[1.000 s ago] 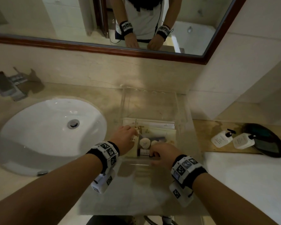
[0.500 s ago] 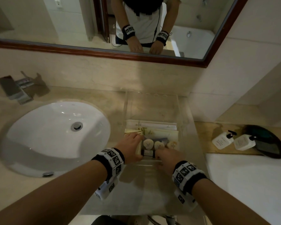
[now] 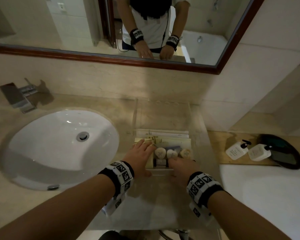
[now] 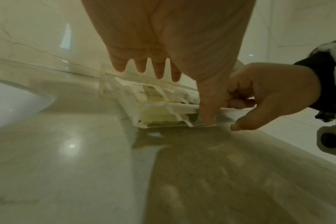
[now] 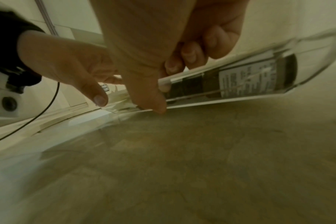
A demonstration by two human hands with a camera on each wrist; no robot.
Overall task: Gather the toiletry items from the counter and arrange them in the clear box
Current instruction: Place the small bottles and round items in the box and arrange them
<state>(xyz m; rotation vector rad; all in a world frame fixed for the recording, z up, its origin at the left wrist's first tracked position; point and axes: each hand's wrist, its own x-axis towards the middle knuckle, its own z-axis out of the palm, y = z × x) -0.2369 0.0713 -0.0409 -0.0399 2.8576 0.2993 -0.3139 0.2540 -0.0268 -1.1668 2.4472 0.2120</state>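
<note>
I had both hands at the near wall of the clear box (image 3: 163,108), which stood on the counter (image 3: 97,104) between the sink (image 3: 59,144) and the side wall. My left hand (image 3: 140,155) lay flat, fingers straight and spread over the paper packets (image 3: 170,138) stacked along the box's left and back – gripping nothing, only steadying them so they would not fan out, I judge. My right hand (image 3: 181,168) was curled over the front edge, fingers tucked inside and thumb down against the outside of the wall, so it pinched the box itself. That grip, I think, kept the box from sliding while I tidied.

Inside, three round cream caps (image 3: 171,153) sat in a row, a small dark bottle (image 5: 247,78) lying flat in front of them against the near wall. Two white pump bottles (image 3: 248,151) stood well apart on the wooden ledge to the right – whether they belonged in the box I could not tell.
</note>
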